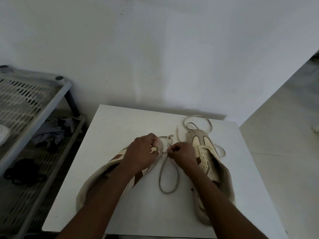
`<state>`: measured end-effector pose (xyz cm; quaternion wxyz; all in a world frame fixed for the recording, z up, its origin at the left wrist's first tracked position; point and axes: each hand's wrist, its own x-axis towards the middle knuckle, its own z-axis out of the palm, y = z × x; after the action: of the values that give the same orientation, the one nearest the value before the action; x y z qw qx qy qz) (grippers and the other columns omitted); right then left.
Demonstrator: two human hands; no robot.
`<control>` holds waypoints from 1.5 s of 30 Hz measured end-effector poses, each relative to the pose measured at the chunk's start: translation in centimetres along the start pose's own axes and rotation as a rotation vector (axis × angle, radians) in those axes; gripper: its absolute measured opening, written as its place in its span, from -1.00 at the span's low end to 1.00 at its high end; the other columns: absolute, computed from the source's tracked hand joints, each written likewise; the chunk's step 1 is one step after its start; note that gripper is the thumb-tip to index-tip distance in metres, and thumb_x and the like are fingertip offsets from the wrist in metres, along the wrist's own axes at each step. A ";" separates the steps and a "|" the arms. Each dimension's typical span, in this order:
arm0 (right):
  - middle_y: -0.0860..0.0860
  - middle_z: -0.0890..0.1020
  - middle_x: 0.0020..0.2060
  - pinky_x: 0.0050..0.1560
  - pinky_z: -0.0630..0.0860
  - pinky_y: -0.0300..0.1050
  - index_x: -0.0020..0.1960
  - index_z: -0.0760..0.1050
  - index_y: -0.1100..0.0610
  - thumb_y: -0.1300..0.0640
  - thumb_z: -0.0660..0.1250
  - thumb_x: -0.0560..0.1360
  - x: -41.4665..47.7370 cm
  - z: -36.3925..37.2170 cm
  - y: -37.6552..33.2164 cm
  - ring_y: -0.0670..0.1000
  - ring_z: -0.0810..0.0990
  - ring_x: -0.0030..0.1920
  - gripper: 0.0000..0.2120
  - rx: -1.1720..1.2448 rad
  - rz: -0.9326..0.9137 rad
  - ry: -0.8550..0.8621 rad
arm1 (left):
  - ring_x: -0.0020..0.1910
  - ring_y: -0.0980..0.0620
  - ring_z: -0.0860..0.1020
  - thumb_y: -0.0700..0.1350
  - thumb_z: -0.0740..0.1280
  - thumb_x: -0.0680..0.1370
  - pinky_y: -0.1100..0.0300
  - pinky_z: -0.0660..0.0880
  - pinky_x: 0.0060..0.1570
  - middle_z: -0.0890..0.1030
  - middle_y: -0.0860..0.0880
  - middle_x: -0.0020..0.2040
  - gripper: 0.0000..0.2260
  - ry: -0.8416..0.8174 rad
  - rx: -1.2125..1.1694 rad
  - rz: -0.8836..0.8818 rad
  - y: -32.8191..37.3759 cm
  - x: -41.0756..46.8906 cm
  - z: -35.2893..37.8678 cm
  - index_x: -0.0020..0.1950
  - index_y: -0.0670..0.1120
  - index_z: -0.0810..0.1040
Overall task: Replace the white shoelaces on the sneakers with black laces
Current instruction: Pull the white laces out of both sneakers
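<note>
Two beige and brown sneakers lie on a white table. My left hand grips the toe end of the left sneaker, which my forearm partly hides. My right hand pinches a white lace that runs from that shoe and hangs in a long loop between the shoes. The right sneaker lies beside my right hand with no lace in its eyelets. A second loose white lace curls on the table beyond its toe. No black lace is clearly visible.
A grey plastic rack stands at the left, its lower shelf holding crumpled cloth and a dark bundle. A white wall rises right behind the table. A pale floor or surface lies at the right.
</note>
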<state>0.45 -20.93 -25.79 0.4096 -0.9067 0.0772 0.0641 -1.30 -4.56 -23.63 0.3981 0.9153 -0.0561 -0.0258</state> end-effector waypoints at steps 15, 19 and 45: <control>0.05 0.70 -0.19 -0.06 0.60 -0.12 -0.08 0.63 0.11 0.34 0.40 0.45 -1.1 -5.0 -6.9 -0.02 0.66 -0.20 -0.85 0.496 -0.218 -0.210 | -0.15 -0.05 0.64 -0.31 0.23 0.56 -0.04 0.56 -0.01 0.67 -0.05 -0.18 -0.76 0.178 -0.511 -0.123 2.1 0.3 -0.6 -0.04 -0.02 0.61; 0.01 0.67 -0.01 0.06 0.53 -0.02 0.04 0.61 0.05 0.17 0.43 0.47 3.7 -6.8 -3.1 -0.02 0.63 -0.05 -0.85 0.193 -0.127 0.029 | -0.20 -0.05 0.64 -0.28 0.16 0.61 0.06 0.58 -0.14 0.69 -0.07 -0.09 -0.75 0.197 -0.642 -0.222 2.1 0.4 -0.7 -0.12 -0.06 0.57; 0.00 0.66 -0.17 -0.19 0.41 -0.19 -0.13 0.61 0.16 0.18 0.37 0.45 13.7 -2.7 0.7 0.01 0.57 -0.12 -0.93 -0.288 -0.190 0.004 | -0.03 -0.06 0.57 -0.13 0.25 0.59 -0.05 0.51 0.08 0.62 -0.03 -0.09 -0.82 0.349 -0.714 -0.391 2.1 1.9 -0.1 -0.05 -0.16 0.62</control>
<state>13.94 -24.61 -26.98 0.2797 -0.9593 -0.0182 0.0336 0.39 -6.13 -22.07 0.6804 0.7045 0.1986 0.0363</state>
